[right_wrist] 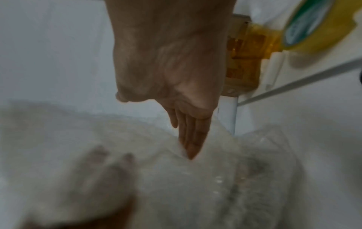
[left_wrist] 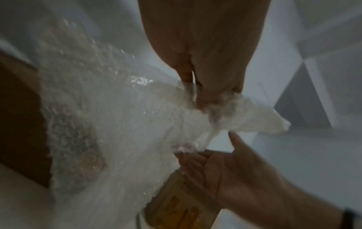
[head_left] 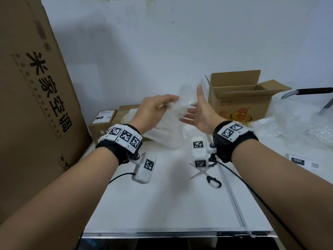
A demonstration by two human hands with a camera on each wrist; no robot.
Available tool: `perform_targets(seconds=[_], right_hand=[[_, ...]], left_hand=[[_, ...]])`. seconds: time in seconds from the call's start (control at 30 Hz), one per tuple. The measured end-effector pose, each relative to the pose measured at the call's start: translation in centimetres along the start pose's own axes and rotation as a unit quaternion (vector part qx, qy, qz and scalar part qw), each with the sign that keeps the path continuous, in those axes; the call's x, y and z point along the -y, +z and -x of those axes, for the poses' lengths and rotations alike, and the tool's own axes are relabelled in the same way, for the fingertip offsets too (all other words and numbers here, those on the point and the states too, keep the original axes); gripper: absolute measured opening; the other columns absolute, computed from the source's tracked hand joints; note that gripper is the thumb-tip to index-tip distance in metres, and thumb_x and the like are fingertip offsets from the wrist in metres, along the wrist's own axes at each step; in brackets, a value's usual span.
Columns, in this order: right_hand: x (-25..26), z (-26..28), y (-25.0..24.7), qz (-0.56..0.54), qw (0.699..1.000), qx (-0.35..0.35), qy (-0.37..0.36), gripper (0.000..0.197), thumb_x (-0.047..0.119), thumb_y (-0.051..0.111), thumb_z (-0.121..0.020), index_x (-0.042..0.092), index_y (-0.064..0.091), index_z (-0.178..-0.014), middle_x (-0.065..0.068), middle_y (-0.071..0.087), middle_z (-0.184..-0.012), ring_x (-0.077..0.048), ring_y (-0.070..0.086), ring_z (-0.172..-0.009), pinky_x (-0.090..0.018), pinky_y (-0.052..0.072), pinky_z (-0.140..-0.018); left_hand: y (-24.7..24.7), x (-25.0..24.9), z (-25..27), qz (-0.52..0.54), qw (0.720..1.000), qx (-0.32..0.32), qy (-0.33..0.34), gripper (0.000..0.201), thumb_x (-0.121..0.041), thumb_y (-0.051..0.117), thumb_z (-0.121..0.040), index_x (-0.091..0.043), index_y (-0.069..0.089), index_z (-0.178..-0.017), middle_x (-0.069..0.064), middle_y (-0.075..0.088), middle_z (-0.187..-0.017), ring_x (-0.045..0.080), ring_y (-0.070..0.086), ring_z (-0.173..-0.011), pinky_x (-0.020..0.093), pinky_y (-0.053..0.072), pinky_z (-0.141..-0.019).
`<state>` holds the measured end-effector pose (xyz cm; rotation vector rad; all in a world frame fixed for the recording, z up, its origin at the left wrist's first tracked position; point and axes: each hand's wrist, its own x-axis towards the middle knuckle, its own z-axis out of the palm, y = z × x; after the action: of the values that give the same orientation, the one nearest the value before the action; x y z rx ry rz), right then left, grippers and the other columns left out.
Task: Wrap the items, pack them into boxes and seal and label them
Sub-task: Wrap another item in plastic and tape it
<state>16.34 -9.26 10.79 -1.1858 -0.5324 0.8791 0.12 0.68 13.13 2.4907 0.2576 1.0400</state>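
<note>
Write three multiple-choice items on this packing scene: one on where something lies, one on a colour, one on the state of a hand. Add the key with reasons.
1. Where do the scissors lie?
A. inside the open box
B. on the table, below the right wrist
C. on the big carton

2. What colour is the glass cup?
A. amber
B. blue
C. black

3. What is the left hand doing?
A. resting flat on the table
B. holding the scissors
C. gripping the bubble wrap

Key: 1 B, the head view shows them on the white table; 2 A, it glows yellow-orange before the open box; 3 C, its fingers pinch the wrap, while the right hand is open.
</note>
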Motion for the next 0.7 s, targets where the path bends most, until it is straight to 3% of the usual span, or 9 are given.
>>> perform_targets(seconds=[0.07, 0.17, 0.23, 0.3, 0.33, 0.4, 0.5, 0.6, 0.7], right_hand=[[-0.1, 0.1, -0.3, 0.043, 0.998, 0.035, 0.022, 0.080, 0.070, 0.064, -0.074, 0.011, 0.057, -0.127, -0.013, 0.064, -0.124, -0.031, 0.065, -0.111, -0.045, 0.054, -0.092], [-1.2, 1.0, -0.7, 0.161, 0.986, -0.001, 0.030, 0.017, 0.017, 0.068, -0.089, 0.009, 0.064, -0.104, -0.013, 0.067, -0.121, -0.026, 0.063, -0.112, -0.039, 0.050, -0.095], [-2.4, 1.5, -1.4, 0.207, 0.978, -0.022, 0.019, 0.015, 0.001, 0.065, -0.088, 0.013, 0.062, -0.097, -0.009, 0.068, -0.114, -0.021, 0.063, -0.106, -0.034, 0.047, -0.094], [-3.5, 2.2, -1.8, 0.221, 0.975, -0.028, 0.005, 0.018, -0.004, 0.060, -0.091, 0.014, 0.060, -0.095, -0.005, 0.067, -0.100, -0.017, 0.061, -0.094, -0.031, 0.046, -0.090], [-4.0, 2.4, -2.0, 0.226, 0.973, -0.035, -0.006, 0.020, -0.008, 0.055, -0.091, 0.012, 0.059, -0.093, -0.005, 0.065, -0.092, -0.015, 0.061, -0.087, -0.028, 0.048, -0.085], [-4.3, 2.7, -2.4, 0.237, 0.969, -0.057, -0.037, 0.029, -0.018, 0.051, -0.087, 0.010, 0.054, -0.079, -0.003, 0.058, -0.077, -0.013, 0.057, -0.075, -0.026, 0.050, -0.079], [-3.8, 3.2, -2.8, 0.265, 0.958, -0.072, -0.078, 0.034, -0.020, 0.051, -0.083, 0.010, 0.053, -0.069, -0.011, 0.062, -0.081, -0.018, 0.059, -0.080, -0.032, 0.052, -0.083], [-3.3, 3.3, -3.4, 0.306, 0.942, -0.084, -0.108, 0.023, -0.015, 0.048, -0.085, -0.001, 0.065, -0.079, -0.017, 0.069, -0.094, -0.023, 0.065, -0.088, -0.036, 0.053, -0.081], [-3.4, 3.1, -4.4, 0.313, 0.936, -0.114, -0.118, 0.019, -0.008, 0.048, -0.090, -0.004, 0.066, -0.086, -0.016, 0.068, -0.092, -0.023, 0.063, -0.084, -0.035, 0.051, -0.078]], left_hand=[[0.5, 0.1, 0.9, -0.031, 0.993, 0.110, 0.032, 0.051, 0.016, 0.051, -0.085, -0.018, 0.072, -0.118, 0.001, 0.071, -0.113, 0.009, 0.061, -0.101, -0.004, 0.033, -0.082], [1.5, 1.6, 2.6, -0.060, 0.951, 0.299, -0.041, 0.068, 0.020, 0.042, -0.077, -0.027, 0.072, -0.117, -0.011, 0.067, -0.123, -0.002, 0.056, -0.113, -0.006, 0.030, -0.087], [2.2, 2.3, 4.0, -0.064, 0.902, 0.416, -0.097, 0.073, 0.018, 0.041, -0.077, -0.033, 0.069, -0.121, -0.017, 0.062, -0.129, -0.006, 0.050, -0.117, 0.005, 0.032, -0.099], [2.7, 2.6, 4.7, 0.008, 0.876, 0.458, -0.152, 0.062, 0.016, 0.045, -0.082, -0.026, 0.071, -0.119, -0.012, 0.064, -0.128, 0.000, 0.055, -0.118, 0.020, 0.041, -0.105], [2.6, 2.6, 4.7, 0.066, 0.881, 0.429, -0.189, 0.052, 0.015, 0.046, -0.085, -0.018, 0.073, -0.115, -0.006, 0.068, -0.123, 0.005, 0.061, -0.112, 0.024, 0.047, -0.102], [2.2, 2.9, 4.1, 0.175, 0.906, 0.282, -0.262, 0.033, 0.011, 0.048, -0.091, -0.005, 0.072, -0.108, 0.006, 0.071, -0.116, 0.012, 0.068, -0.094, 0.026, 0.055, -0.088], [1.6, 4.5, 2.0, 0.204, 0.932, 0.053, -0.296, 0.031, 0.003, 0.054, -0.093, -0.017, 0.064, -0.113, 0.006, 0.061, -0.131, 0.013, 0.061, -0.099, 0.024, 0.051, -0.081], [1.3, 5.4, -0.4, 0.108, 0.951, 0.052, -0.286, 0.066, -0.002, 0.060, -0.092, -0.025, 0.034, -0.148, -0.001, 0.039, -0.144, 0.014, 0.041, -0.127, 0.031, 0.043, -0.096], [1.4, 5.4, -2.9, -0.029, 0.971, 0.067, -0.229, 0.089, -0.008, 0.067, -0.088, -0.021, 0.011, -0.156, 0.002, 0.012, -0.163, 0.022, 0.015, -0.149, 0.045, 0.022, -0.120]])
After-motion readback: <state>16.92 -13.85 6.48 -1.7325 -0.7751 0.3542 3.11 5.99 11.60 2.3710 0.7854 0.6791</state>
